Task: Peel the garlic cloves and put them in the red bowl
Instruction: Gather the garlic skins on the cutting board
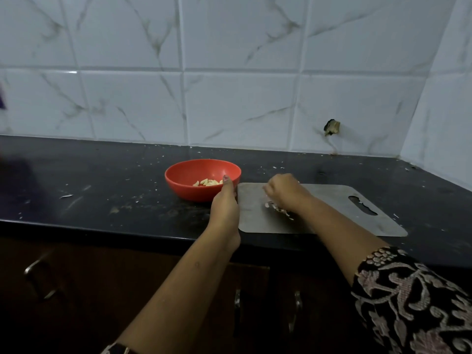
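Note:
The red bowl [186,180] stands on the black counter and holds several peeled garlic cloves [207,182]. My left hand [225,205] holds the bowl's right rim, thumb up over the edge. Right of the bowl lies a steel cutting board [332,215]. My right hand [283,192] is curled over the board's left part, above a small pile of garlic skins [277,208]. What its fingers hold is hidden.
The black counter [102,180] is strewn with bits of garlic skin and meets a white tiled wall behind and at the right. A hole [331,127] breaks the tile at the back right. Dark cabinet doors with metal handles [38,279] sit below the counter edge.

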`<act>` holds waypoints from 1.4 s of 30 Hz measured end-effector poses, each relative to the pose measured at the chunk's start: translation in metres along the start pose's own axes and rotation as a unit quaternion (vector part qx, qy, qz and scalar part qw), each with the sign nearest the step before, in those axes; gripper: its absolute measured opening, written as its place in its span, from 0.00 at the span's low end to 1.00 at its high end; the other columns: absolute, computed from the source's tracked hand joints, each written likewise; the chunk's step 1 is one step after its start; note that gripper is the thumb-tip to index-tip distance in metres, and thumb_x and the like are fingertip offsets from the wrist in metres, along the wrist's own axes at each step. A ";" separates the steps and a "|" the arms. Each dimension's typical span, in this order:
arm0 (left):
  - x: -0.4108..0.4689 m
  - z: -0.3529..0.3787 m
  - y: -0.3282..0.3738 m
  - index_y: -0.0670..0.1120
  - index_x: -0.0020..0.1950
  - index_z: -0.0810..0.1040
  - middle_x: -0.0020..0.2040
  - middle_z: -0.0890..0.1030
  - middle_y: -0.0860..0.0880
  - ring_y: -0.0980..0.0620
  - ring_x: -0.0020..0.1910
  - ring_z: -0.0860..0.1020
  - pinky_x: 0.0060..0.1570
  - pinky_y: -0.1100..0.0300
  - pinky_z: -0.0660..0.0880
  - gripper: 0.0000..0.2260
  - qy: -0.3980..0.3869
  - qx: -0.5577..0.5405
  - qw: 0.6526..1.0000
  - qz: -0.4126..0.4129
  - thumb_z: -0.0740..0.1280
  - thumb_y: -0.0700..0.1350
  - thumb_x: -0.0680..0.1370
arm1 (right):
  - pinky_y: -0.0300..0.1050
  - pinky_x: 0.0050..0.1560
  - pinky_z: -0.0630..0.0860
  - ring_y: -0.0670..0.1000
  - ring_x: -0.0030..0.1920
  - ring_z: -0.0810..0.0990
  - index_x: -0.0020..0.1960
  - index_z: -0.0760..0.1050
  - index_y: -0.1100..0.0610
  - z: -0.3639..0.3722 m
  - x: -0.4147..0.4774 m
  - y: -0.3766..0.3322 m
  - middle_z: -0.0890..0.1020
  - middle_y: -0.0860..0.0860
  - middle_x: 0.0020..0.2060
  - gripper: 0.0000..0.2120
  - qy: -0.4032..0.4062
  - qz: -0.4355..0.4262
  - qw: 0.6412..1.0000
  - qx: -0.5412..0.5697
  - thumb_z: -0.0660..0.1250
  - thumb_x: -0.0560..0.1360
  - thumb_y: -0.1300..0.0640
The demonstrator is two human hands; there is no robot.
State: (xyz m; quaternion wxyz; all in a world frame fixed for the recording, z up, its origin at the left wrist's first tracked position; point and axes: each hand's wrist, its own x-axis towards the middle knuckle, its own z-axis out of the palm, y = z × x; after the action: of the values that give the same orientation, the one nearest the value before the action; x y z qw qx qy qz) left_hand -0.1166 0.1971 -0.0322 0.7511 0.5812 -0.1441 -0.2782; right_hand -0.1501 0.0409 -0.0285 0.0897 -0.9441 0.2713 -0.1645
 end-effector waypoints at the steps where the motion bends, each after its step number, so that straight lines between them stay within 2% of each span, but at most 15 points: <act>1: -0.002 -0.002 0.001 0.39 0.71 0.67 0.54 0.78 0.49 0.59 0.46 0.74 0.31 0.71 0.72 0.25 -0.004 -0.001 1.000 -0.002 0.53 0.55 0.83 | 0.44 0.34 0.65 0.55 0.33 0.73 0.30 0.67 0.58 -0.001 0.001 0.004 0.72 0.54 0.29 0.21 0.023 0.044 0.995 0.091 0.58 0.81 0.56; 2: -0.001 -0.007 0.002 0.39 0.71 0.67 0.62 0.76 0.46 0.56 0.53 0.75 0.41 0.70 0.72 0.25 -0.003 -0.008 1.000 -0.003 0.53 0.56 0.83 | 0.42 0.29 0.63 0.52 0.27 0.69 0.29 0.63 0.57 -0.003 0.000 0.004 0.68 0.52 0.26 0.22 0.043 0.085 0.975 0.202 0.59 0.81 0.56; 4: -0.003 -0.016 0.004 0.39 0.71 0.68 0.71 0.71 0.44 0.50 0.67 0.70 0.57 0.61 0.66 0.26 0.003 -0.023 1.000 -0.002 0.53 0.58 0.82 | 0.36 0.22 0.58 0.46 0.20 0.63 0.32 0.64 0.56 -0.005 -0.006 -0.003 0.65 0.51 0.26 0.18 0.062 0.155 0.882 0.441 0.60 0.81 0.57; 7: -0.013 -0.030 0.005 0.40 0.70 0.70 0.70 0.72 0.44 0.48 0.70 0.69 0.66 0.56 0.64 0.24 -0.005 -0.046 0.999 0.014 0.53 0.56 0.83 | 0.34 0.17 0.54 0.42 0.18 0.59 0.37 0.66 0.57 -0.009 -0.022 -0.035 0.64 0.50 0.26 0.14 0.057 0.191 0.740 0.642 0.61 0.81 0.58; 11: -0.028 -0.068 0.006 0.42 0.61 0.77 0.60 0.80 0.46 0.49 0.62 0.76 0.60 0.58 0.71 0.20 0.032 -0.078 0.993 0.077 0.53 0.54 0.83 | 0.31 0.14 0.53 0.40 0.16 0.58 0.34 0.63 0.55 0.000 -0.046 -0.099 0.62 0.46 0.19 0.17 -0.018 0.142 0.618 0.773 0.59 0.82 0.57; 14: -0.032 -0.124 0.002 0.45 0.52 0.78 0.51 0.82 0.49 0.51 0.53 0.81 0.51 0.61 0.75 0.18 0.108 -0.128 0.980 0.105 0.53 0.53 0.83 | 0.31 0.12 0.51 0.40 0.15 0.56 0.33 0.61 0.54 0.031 -0.066 -0.160 0.60 0.45 0.18 0.19 -0.118 0.132 0.586 0.791 0.58 0.82 0.56; 20: -0.046 -0.268 -0.039 0.44 0.51 0.78 0.51 0.81 0.46 0.50 0.49 0.81 0.52 0.58 0.76 0.18 0.263 -0.159 0.948 0.079 0.52 0.52 0.84 | 0.30 0.15 0.52 0.40 0.16 0.58 0.34 0.64 0.54 0.133 -0.115 -0.268 0.62 0.45 0.18 0.18 -0.285 0.127 0.597 0.739 0.58 0.82 0.55; 24: -0.055 -0.365 -0.099 0.43 0.50 0.76 0.54 0.79 0.46 0.50 0.50 0.79 0.54 0.58 0.73 0.19 0.366 -0.179 0.913 0.004 0.50 0.51 0.84 | 0.32 0.15 0.51 0.40 0.16 0.58 0.36 0.65 0.56 0.249 -0.138 -0.320 0.63 0.46 0.21 0.16 -0.362 0.213 0.619 0.664 0.59 0.82 0.56; 27: -0.060 -0.424 -0.152 0.42 0.52 0.77 0.57 0.77 0.46 0.48 0.54 0.76 0.56 0.56 0.70 0.18 0.432 -0.174 0.883 -0.065 0.50 0.50 0.85 | 0.33 0.15 0.53 0.41 0.16 0.59 0.39 0.67 0.57 0.345 -0.151 -0.338 0.65 0.50 0.28 0.13 -0.384 0.282 0.661 0.580 0.59 0.82 0.55; 29: -0.061 -0.456 -0.185 0.40 0.55 0.77 0.55 0.77 0.46 0.49 0.53 0.76 0.53 0.57 0.70 0.17 0.461 -0.160 0.866 -0.111 0.51 0.47 0.85 | 0.33 0.18 0.56 0.44 0.18 0.62 0.39 0.69 0.57 0.402 -0.158 -0.344 0.67 0.51 0.28 0.15 -0.384 0.305 0.715 0.499 0.58 0.83 0.53; 31: -0.058 -0.477 -0.210 0.40 0.51 0.78 0.51 0.79 0.46 0.50 0.46 0.77 0.46 0.58 0.72 0.12 0.473 -0.150 0.856 -0.145 0.57 0.43 0.83 | 0.38 0.23 0.67 0.49 0.25 0.70 0.40 0.74 0.58 0.446 -0.160 -0.347 0.73 0.52 0.29 0.17 -0.378 0.286 0.782 0.405 0.58 0.83 0.51; 33: -0.049 -0.499 -0.238 0.40 0.48 0.80 0.47 0.81 0.45 0.47 0.43 0.79 0.46 0.56 0.74 0.06 0.482 -0.139 0.849 -0.165 0.63 0.39 0.79 | 0.47 0.40 0.78 0.56 0.38 0.79 0.46 0.79 0.60 0.486 -0.160 -0.356 0.81 0.56 0.38 0.17 -0.384 0.251 0.826 0.329 0.59 0.82 0.49; 35: -0.040 -0.521 -0.269 0.43 0.42 0.82 0.42 0.83 0.44 0.42 0.46 0.80 0.52 0.49 0.76 0.05 0.488 -0.111 0.847 -0.178 0.68 0.39 0.76 | 0.48 0.51 0.76 0.59 0.51 0.81 0.52 0.82 0.64 0.516 -0.159 -0.363 0.83 0.58 0.49 0.19 -0.405 0.222 0.840 0.286 0.60 0.82 0.49; 39: -0.029 -0.546 -0.314 0.44 0.37 0.81 0.41 0.83 0.40 0.39 0.46 0.81 0.54 0.41 0.78 0.06 0.509 -0.059 0.829 -0.224 0.73 0.44 0.71 | 0.42 0.59 0.70 0.57 0.62 0.76 0.61 0.79 0.63 0.549 -0.151 -0.371 0.80 0.58 0.60 0.13 -0.458 0.111 0.859 0.201 0.62 0.80 0.61; 42: -0.027 -0.549 -0.326 0.44 0.37 0.77 0.41 0.82 0.42 0.42 0.45 0.80 0.54 0.46 0.78 0.07 0.521 -0.053 0.818 -0.240 0.73 0.39 0.72 | 0.45 0.54 0.77 0.59 0.58 0.79 0.55 0.81 0.62 0.568 -0.148 -0.369 0.82 0.58 0.55 0.09 -0.413 0.072 0.898 0.130 0.66 0.78 0.60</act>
State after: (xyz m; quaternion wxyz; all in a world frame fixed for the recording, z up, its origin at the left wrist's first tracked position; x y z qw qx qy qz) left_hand 0.0766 0.5931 -0.4958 0.6536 0.6145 0.4272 -0.1125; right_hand 0.1142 0.4756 -0.4993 0.3274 -0.8849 0.2536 0.2133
